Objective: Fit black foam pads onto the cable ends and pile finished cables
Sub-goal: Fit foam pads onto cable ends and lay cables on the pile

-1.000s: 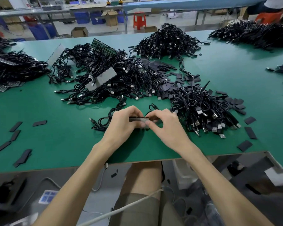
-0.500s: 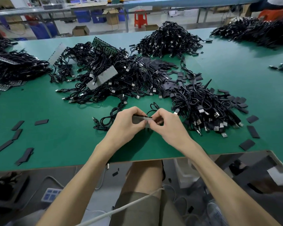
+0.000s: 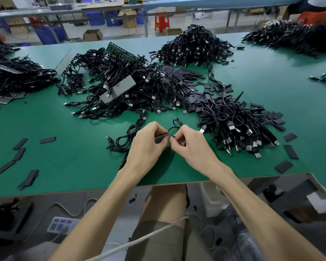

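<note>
Centre frame: my left hand [image 3: 145,146] pinches the foam pad [image 3: 161,134], likely light and squashy; my right hand [image 3: 192,146] pinches the stiff plug [image 3: 173,136] of a limp cable [image 3: 177,122].

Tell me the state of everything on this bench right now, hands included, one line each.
Left hand: pinching a foam pad
Right hand: pinching a cable end
Pad and end: close, not fitted
Cable pile: heaped right of hands
Loose pads: flat on table

A: Even overhead light is flooding the table [image 3: 73,166]; a soft shadow is pooling just below the left hand [image 3: 146,147].
B: Far beyond the right hand [image 3: 193,147], lines are bowing and the corners are blurring.
</note>
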